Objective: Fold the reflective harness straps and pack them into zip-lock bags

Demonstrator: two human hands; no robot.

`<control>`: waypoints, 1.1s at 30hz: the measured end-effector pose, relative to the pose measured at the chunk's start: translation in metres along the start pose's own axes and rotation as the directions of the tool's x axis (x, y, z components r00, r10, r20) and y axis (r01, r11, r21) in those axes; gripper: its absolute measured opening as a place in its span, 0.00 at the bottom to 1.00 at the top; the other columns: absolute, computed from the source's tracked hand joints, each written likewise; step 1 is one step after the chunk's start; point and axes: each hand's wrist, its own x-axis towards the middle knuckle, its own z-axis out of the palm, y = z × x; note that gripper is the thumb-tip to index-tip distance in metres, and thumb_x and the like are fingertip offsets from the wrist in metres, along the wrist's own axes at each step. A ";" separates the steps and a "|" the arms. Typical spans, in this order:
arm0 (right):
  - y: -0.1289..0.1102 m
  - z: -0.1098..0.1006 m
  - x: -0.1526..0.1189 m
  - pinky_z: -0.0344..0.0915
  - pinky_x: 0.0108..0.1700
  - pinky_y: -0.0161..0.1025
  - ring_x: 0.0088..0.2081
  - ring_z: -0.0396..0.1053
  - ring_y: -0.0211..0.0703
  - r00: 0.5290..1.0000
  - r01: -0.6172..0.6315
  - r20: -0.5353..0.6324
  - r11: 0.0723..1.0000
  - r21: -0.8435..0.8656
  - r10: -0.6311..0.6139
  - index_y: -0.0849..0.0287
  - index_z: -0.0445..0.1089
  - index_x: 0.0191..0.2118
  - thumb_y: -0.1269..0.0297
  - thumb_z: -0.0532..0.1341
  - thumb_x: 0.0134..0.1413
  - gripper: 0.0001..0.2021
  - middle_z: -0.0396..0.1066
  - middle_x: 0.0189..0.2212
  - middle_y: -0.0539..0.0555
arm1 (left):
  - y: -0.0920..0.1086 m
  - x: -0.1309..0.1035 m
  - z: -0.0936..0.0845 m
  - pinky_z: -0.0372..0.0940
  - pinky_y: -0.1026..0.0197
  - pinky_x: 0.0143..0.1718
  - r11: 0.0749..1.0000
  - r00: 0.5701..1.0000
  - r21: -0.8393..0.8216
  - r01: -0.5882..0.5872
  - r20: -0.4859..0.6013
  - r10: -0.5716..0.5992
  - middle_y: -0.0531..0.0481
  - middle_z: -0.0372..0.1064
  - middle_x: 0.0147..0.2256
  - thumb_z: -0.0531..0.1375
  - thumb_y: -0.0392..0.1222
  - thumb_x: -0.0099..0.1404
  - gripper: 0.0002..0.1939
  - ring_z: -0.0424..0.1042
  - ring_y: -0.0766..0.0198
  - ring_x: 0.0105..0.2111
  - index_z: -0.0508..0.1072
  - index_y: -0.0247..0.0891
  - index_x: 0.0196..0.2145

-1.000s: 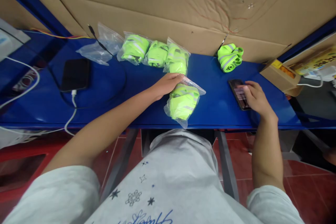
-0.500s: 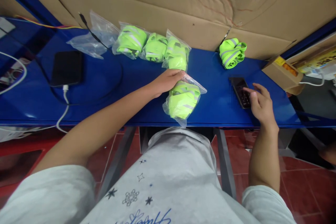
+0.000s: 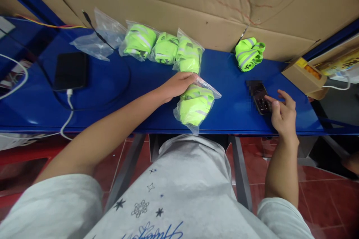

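My left hand [image 3: 181, 83] is closed on the top edge of a clear zip bag [image 3: 196, 107] with a folded neon-yellow reflective strap inside, near the table's front edge. My right hand [image 3: 284, 114] is open over a dark phone [image 3: 261, 99], its index finger stretched out to the lit screen. Behind my left hand stands another bagged strap [image 3: 189, 55]. To its left are two more, a middle bagged strap [image 3: 166, 48] and a left bagged strap [image 3: 140, 41]. An unbagged rolled reflective strap [image 3: 249, 55] lies behind the phone.
Empty clear bags [image 3: 102, 39] and a black cable [image 3: 97, 31] lie at the back left. A black box-shaped device [image 3: 71, 71] has a white cable [image 3: 68, 119] plugged in. At the right sits an open cardboard box [image 3: 303, 76]. A cardboard panel [image 3: 168, 0] backs the blue table [image 3: 224, 117].
My right index finger has shifted slightly right and lower along the phone, whose lower edge has swung a little to the right. My left hand keeps its hold on the bag.
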 end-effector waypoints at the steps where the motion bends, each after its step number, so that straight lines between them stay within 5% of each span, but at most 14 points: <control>1: 0.000 0.000 0.000 0.70 0.65 0.54 0.62 0.72 0.56 1.000 0.001 -0.013 1.000 -0.007 -0.001 0.58 0.84 0.55 0.48 0.51 0.77 0.28 0.71 0.66 0.64 | 0.000 0.000 0.000 0.68 0.56 0.50 1.000 1.000 0.003 0.000 -0.001 0.000 0.46 0.83 0.46 0.60 0.57 0.74 0.20 0.78 0.55 0.47 0.84 0.38 0.44; 8: 0.011 0.004 0.001 0.69 0.64 0.57 0.63 0.72 0.58 0.998 0.065 0.017 0.990 -0.122 -0.064 0.56 0.87 0.50 0.48 0.52 0.77 0.27 0.75 0.62 0.64 | 0.000 0.000 0.001 0.67 0.58 0.48 1.000 1.000 0.020 0.003 -0.015 -0.003 0.47 0.83 0.45 0.60 0.56 0.73 0.19 0.77 0.56 0.47 0.84 0.38 0.44; 18: 0.008 -0.003 -0.002 0.73 0.60 0.54 0.57 0.75 0.55 0.997 0.002 -0.076 0.999 -0.042 -0.005 0.60 0.86 0.51 0.49 0.52 0.77 0.27 0.76 0.61 0.65 | 0.004 -0.002 0.002 0.67 0.58 0.48 1.000 1.000 0.009 0.001 -0.003 -0.001 0.47 0.83 0.45 0.59 0.55 0.74 0.20 0.77 0.56 0.46 0.83 0.38 0.43; 27: 0.008 -0.005 -0.004 0.72 0.61 0.54 0.58 0.75 0.56 0.999 0.037 0.023 0.997 -0.073 -0.036 0.58 0.87 0.50 0.50 0.53 0.75 0.26 0.77 0.58 0.65 | 0.006 -0.004 0.002 0.69 0.58 0.48 1.000 1.000 0.009 0.009 -0.017 -0.008 0.47 0.82 0.41 0.59 0.57 0.74 0.21 0.76 0.58 0.41 0.84 0.37 0.42; 33: 0.006 -0.007 -0.008 0.74 0.59 0.54 0.54 0.78 0.56 0.991 -0.048 -0.125 0.999 -0.006 0.047 0.62 0.86 0.51 0.49 0.51 0.75 0.28 0.77 0.54 0.66 | 0.004 -0.003 0.002 0.70 0.57 0.51 1.000 1.000 0.001 0.004 -0.002 -0.004 0.46 0.83 0.46 0.61 0.58 0.73 0.21 0.78 0.54 0.48 0.84 0.38 0.44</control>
